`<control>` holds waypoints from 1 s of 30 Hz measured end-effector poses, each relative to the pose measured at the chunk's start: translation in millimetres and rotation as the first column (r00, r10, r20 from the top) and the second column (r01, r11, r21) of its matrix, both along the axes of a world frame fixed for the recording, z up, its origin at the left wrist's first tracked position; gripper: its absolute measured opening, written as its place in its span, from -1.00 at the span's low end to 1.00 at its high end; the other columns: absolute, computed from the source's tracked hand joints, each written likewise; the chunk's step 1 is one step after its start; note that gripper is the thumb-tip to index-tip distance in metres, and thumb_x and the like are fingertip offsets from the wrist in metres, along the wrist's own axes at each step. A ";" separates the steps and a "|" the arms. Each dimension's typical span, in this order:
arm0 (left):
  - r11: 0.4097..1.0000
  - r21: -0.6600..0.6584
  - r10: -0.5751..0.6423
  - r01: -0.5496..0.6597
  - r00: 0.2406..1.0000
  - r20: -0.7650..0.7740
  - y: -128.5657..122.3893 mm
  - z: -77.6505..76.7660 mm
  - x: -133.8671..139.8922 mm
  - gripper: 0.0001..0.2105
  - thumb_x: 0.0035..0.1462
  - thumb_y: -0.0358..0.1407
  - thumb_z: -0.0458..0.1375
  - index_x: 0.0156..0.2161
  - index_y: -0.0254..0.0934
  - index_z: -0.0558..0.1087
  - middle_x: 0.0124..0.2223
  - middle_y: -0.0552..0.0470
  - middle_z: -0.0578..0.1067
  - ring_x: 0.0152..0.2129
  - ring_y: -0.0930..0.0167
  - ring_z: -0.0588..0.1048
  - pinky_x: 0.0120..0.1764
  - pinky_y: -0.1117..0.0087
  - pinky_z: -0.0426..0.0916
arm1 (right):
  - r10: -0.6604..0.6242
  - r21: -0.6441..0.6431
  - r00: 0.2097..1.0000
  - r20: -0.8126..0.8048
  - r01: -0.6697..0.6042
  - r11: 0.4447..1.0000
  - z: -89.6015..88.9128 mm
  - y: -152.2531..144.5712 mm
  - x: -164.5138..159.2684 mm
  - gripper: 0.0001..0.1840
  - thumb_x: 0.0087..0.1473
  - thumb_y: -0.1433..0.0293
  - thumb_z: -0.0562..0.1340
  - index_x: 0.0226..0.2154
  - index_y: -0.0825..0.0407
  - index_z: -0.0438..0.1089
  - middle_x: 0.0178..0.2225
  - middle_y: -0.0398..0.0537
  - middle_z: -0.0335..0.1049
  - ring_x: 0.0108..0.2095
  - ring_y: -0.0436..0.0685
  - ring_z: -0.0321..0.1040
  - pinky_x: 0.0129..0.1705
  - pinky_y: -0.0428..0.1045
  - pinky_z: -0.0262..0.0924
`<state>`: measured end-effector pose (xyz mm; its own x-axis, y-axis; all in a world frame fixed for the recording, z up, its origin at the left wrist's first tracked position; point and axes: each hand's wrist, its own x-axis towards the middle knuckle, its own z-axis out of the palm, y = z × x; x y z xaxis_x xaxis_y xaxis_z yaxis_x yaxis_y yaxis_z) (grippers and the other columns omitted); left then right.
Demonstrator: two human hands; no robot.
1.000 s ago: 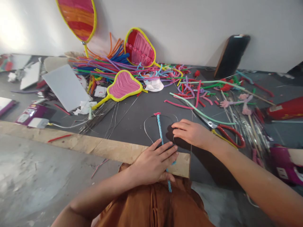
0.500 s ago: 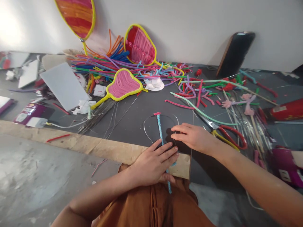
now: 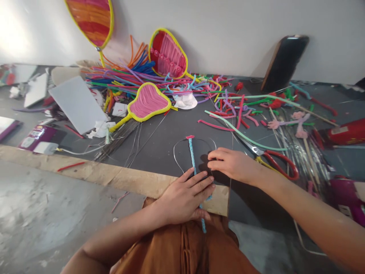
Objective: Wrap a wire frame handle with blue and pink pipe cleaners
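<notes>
A light-blue twisted pipe cleaner stem with a small pink piece at its top lies near the table's front edge. Thin wire curves out on both sides of it in a rounded loop. Across the stem's lower part rests my left hand, palm down with fingers stretched out and slightly apart, pressing stem and wire flat. Some of both is hidden beneath it. To the right, my right hand pinches the right side of the wire between thumb and fingers.
Red-handled scissors lie right of my right hand, with a pale green pipe cleaner over them. A pink, yellow-rimmed paddle shape lies ahead. Pipe cleaners pile at the back; a phone leans against the wall.
The fingertips of my right hand have drawn closer together on the wire, and the hand has shifted very slightly right. My left hand keeps its place on the stem.
</notes>
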<state>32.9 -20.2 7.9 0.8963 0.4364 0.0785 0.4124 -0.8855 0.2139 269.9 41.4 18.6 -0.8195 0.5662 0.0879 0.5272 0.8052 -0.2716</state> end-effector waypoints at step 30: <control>0.999 0.020 0.023 -0.027 0.985 0.171 72.6 16.7 -44.0 -0.77 0.22 -0.37 -0.04 -0.29 -0.27 0.48 -0.25 0.02 0.51 -0.07 0.36 0.36 0.05 0.22 0.21 | -0.304 0.095 0.947 -0.104 0.313 0.945 -7.1 -78.8 -74.6 -0.63 0.14 0.33 0.15 -0.03 0.12 0.39 0.05 0.21 0.30 0.13 0.34 0.15 0.08 0.22 0.22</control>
